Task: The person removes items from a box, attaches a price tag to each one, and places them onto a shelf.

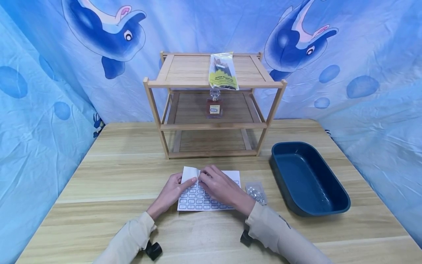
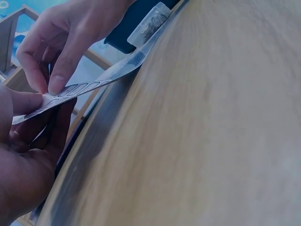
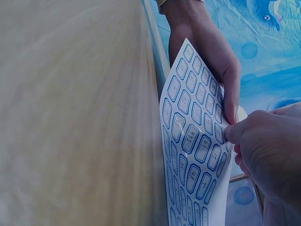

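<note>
A white sheet of stickers [image 1: 194,201], printed with rows of blue-framed labels bearing handwritten numbers, is raised a little off the table and slightly bent. My left hand [image 1: 170,191] grips its left side, thumb on top and fingers underneath. Over the upper part of the sheet, my right hand [image 1: 221,186] has thumb and forefinger pinched together at a label. In the left wrist view, those fingertips meet the sheet's printed face [image 2: 85,88] close to the left thumb. The right wrist view shows the labels [image 3: 192,136] plainly, but the pinched label itself is hidden.
A small clear bag of shiny pieces [image 1: 256,193] lies right of the sheet, beside a dark blue basin [image 1: 304,179]. Behind stands a wooden shelf [image 1: 214,126] with a labelled perfume bottle [image 1: 214,109] and, on top, a labelled yellow-and-white packet [image 1: 222,71].
</note>
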### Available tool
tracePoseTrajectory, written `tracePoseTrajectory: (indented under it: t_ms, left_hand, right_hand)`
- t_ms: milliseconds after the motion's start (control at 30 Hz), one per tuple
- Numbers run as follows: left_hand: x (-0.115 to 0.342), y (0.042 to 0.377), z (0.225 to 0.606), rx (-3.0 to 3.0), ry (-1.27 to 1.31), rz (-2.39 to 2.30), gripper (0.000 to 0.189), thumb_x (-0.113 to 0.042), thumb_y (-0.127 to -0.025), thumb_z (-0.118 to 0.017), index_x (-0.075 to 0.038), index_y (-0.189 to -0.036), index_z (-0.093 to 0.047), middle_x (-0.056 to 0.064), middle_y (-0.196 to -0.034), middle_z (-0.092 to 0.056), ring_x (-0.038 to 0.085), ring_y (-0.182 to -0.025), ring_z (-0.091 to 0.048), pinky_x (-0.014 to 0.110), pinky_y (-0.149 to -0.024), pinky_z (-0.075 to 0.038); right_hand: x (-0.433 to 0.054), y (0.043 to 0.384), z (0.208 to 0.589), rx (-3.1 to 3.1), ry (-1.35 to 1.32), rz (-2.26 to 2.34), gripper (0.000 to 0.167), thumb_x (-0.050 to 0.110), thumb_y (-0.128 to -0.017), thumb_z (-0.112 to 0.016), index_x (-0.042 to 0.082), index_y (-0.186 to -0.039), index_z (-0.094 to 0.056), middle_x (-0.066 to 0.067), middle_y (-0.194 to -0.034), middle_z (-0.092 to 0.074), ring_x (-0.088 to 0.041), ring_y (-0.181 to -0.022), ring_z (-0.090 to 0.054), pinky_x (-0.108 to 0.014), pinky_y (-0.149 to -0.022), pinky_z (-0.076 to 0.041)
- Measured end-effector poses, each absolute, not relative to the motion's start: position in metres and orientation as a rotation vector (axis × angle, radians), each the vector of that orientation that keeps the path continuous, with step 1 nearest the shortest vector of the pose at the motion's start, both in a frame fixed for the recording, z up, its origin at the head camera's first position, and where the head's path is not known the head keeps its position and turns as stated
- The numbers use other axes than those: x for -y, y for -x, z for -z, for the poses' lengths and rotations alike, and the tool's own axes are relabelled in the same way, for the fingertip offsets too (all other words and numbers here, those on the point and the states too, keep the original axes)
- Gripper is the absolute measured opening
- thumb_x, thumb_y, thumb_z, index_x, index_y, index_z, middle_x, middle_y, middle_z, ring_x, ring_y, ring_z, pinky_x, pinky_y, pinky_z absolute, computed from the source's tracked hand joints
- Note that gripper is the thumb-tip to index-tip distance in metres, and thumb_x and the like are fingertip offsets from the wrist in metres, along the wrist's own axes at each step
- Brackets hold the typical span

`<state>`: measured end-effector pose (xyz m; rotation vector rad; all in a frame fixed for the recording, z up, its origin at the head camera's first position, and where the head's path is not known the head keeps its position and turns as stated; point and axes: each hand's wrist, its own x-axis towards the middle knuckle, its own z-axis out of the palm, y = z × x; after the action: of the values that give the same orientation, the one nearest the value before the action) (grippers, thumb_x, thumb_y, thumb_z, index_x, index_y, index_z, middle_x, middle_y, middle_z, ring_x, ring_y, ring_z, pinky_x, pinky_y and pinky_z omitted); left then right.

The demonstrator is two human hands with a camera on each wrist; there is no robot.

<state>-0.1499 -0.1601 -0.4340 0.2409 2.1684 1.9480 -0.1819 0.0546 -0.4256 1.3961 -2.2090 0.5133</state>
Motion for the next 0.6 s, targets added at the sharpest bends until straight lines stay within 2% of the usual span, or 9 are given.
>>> tracePoseTrajectory:
  t_ms: [600]
  left_hand:
    - [0.1603, 0.1478, 0.4339, -2.161, -0.264, -1.950, 0.040, -0.016, -0.105, -0.061, 0.017, -0.128, -0.056, 0.023, -0.099, -0.074, 0.022, -0.078, -0.075, 0.032, -0.069, -0.062]
  right_hand:
    - [-0.0544, 0.1816, 0.4270, 2.273, -1.378, -0.635, 0.015, 0.005, -0.094, -0.074, 0.007, -0.105, -0.065, -0.004, -0.106, -0.061, -0.019, -0.100, -0.058, -0.026, -0.088, -0.052]
